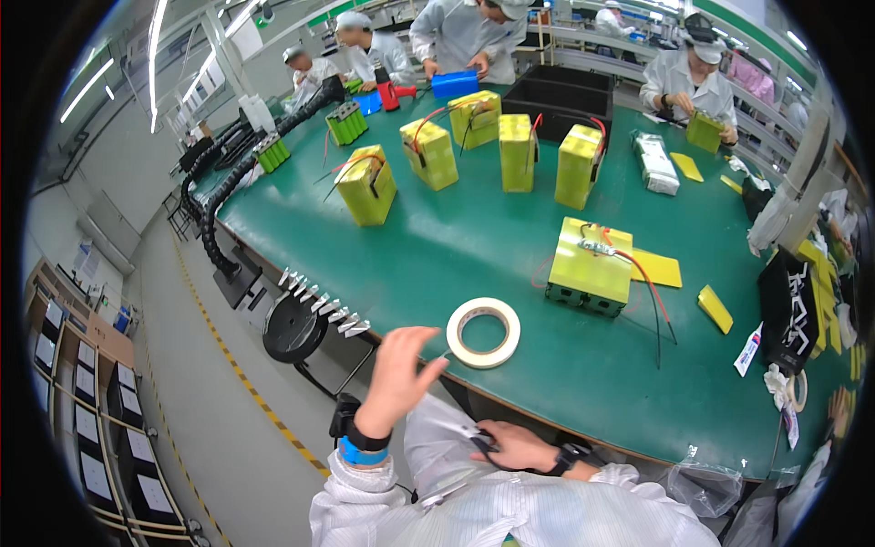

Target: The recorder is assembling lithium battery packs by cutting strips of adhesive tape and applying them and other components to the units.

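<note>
My left hand [399, 378] is raised at the table's near edge with thumb and fingers apart. It is just left of a roll of cream masking tape [513, 330] lying flat on the green table. Low in front of my body, my right hand [518, 447] is closed round the dark handles of scissors [463, 428], their blades pointing up and left. A row of short white tape strips [319, 303] sticks out along the table edge beyond my left hand. Past the tape roll lies a yellow-wrapped battery pack [588, 273] with red and black leads.
Several yellow battery packs [367, 196] stand farther back, before black bins [561, 96]. A black stool [293, 330] is by the left edge. On the right lie yellow sheets [715, 310], a tube [749, 349] and a black bag [786, 305]. Co-workers [697, 82] work across the table.
</note>
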The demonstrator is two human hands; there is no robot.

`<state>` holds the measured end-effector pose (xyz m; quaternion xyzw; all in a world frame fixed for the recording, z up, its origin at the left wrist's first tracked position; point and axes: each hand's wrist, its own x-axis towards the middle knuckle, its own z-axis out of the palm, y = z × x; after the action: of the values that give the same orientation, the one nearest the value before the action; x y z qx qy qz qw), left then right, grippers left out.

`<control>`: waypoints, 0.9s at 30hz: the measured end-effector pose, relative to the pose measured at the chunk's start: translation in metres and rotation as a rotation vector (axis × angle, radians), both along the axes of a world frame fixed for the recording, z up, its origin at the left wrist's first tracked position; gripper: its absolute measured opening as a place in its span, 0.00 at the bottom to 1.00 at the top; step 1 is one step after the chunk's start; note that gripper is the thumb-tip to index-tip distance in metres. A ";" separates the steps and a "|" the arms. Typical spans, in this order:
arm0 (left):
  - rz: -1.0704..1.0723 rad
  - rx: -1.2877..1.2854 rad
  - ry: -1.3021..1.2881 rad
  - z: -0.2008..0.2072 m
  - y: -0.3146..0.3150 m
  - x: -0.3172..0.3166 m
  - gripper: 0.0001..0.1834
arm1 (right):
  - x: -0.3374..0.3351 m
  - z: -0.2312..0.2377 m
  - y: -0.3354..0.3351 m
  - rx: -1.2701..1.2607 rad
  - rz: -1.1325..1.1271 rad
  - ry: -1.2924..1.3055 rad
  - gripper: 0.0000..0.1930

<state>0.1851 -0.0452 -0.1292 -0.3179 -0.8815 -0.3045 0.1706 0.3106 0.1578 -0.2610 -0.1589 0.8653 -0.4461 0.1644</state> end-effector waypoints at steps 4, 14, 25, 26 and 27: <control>0.154 0.236 -0.422 -0.029 -0.040 0.005 0.22 | 0.018 0.037 0.016 -0.118 -0.068 -0.188 0.34; 0.171 0.404 -0.390 -0.075 -0.023 0.022 0.08 | 0.027 0.148 0.022 -0.452 -0.310 -0.157 0.25; 0.168 0.189 -0.061 -0.065 -0.012 0.026 0.05 | -0.104 0.140 -0.021 0.415 -0.445 0.661 0.24; 0.165 0.193 -0.053 -0.064 -0.012 0.026 0.05 | -0.113 0.134 -0.024 0.455 -0.421 0.610 0.25; 0.155 0.176 -0.043 -0.063 -0.014 0.027 0.06 | -0.119 0.129 -0.028 0.491 -0.390 0.559 0.25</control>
<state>0.2125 -0.0590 -0.1925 -0.2259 -0.8767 -0.3735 0.2020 0.1918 0.1297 -0.1325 -0.0631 0.9712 -0.1889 -0.1311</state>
